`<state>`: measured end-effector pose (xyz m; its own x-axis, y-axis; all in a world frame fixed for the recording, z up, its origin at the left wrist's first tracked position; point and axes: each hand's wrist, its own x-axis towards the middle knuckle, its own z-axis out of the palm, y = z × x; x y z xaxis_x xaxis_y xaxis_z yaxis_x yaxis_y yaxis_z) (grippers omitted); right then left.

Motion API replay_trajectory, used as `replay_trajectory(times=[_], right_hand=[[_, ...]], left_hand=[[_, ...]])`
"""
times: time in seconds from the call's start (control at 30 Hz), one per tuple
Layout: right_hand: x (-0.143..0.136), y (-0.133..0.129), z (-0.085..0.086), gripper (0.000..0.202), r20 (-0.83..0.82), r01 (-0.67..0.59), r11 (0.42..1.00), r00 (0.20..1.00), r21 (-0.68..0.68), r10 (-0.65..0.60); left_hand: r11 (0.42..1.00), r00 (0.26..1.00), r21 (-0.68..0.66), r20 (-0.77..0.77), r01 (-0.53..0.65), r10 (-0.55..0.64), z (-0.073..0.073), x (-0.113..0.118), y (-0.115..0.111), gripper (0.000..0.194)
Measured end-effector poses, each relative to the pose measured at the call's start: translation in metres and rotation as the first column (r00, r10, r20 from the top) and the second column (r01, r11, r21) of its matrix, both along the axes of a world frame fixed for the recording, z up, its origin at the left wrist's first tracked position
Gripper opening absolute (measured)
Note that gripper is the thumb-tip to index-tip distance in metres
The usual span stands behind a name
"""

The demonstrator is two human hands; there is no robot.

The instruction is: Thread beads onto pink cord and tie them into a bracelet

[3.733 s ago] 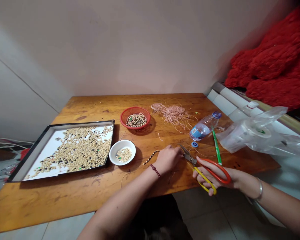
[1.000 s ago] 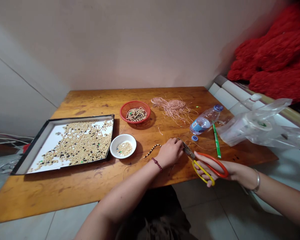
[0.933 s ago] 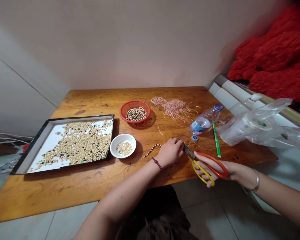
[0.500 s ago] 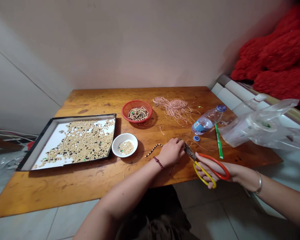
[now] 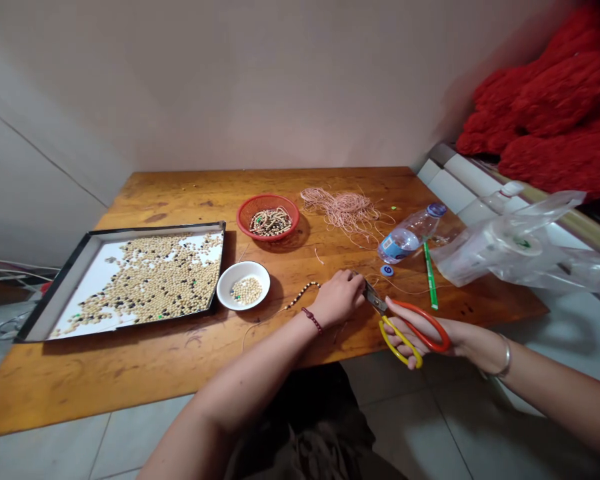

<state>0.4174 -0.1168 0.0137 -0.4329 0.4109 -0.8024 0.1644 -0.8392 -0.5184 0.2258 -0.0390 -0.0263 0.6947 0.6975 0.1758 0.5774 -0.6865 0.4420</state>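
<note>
My right hand (image 5: 405, 340) is closed around a pair of scissors (image 5: 433, 327) with one red and one yellow handle. Their metal blades point up and left, with the tips beside the fingers of my left hand (image 5: 341, 295). That hand is closed over the end of a beaded string (image 5: 303, 293), near the table's front edge; its fingertips are partly hidden. Pale and dark beads line the string, and a thin bare cord trails from it toward the lower left. A white bowl (image 5: 223, 293) with loose beads stands left of the string.
A black-edged tray (image 5: 93, 267) of loose beads lies at left. Behind the bowl is a red basket (image 5: 243, 225) of beaded strings, beside tangled pink cord (image 5: 347, 208). At right are a plastic bottle (image 5: 405, 240), blue cap (image 5: 387, 271), green strip (image 5: 431, 277) and plastic bag (image 5: 460, 257).
The whole view has shifted slightly, moving the table's contents a little left and up. Both hands keep nearly the same pose, with the scissors still at the left fingers.
</note>
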Motion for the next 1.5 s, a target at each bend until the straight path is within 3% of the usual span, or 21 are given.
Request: replay_trajectory(times=[0.2, 0.43, 0.77, 1.03, 1.27, 1.5], right_hand=[[0.006, 0.001, -0.008, 0.064, -0.032, 0.013, 1.0, 0.999, -0.023, -0.014], [-0.008, -0.001, 0.002, 0.068, 0.059, 0.021, 0.999, 0.998, -0.046, -0.019], [-0.007, -0.003, 0.001, 0.064, 0.094, -0.005, 1.0, 0.996, -0.008, 0.006], [0.003, -0.004, -0.001, 0.064, -0.118, 0.015, 1.0, 0.993, 0.015, -0.013], [0.004, -0.003, 0.006, 0.065, -0.098, 0.045, 0.999, 0.994, 0.006, -0.044], [0.001, -0.003, 0.004, 0.064, -0.116, 0.018, 1.0, 0.993, 0.014, -0.017]], left_hand=[[1.0, 1.0, -0.012, -0.009, -0.007, 0.007, 0.0, 0.0, 0.0, 0.016], [0.999, 1.0, -0.045, -0.018, 0.001, -0.002, 0.001, 0.001, -0.001, 0.015], [1.0, 0.999, -0.003, -0.03, -0.011, 0.011, 0.0, 0.002, -0.001, 0.016], [0.999, 0.999, -0.03, 0.032, 0.026, -0.025, 0.0, 0.001, 0.0, 0.015], [0.998, 0.999, -0.057, 0.029, 0.035, -0.033, 0.001, 0.0, -0.003, 0.017], [0.998, 0.999, -0.055, 0.042, 0.032, -0.03, -0.001, 0.001, -0.002, 0.015]])
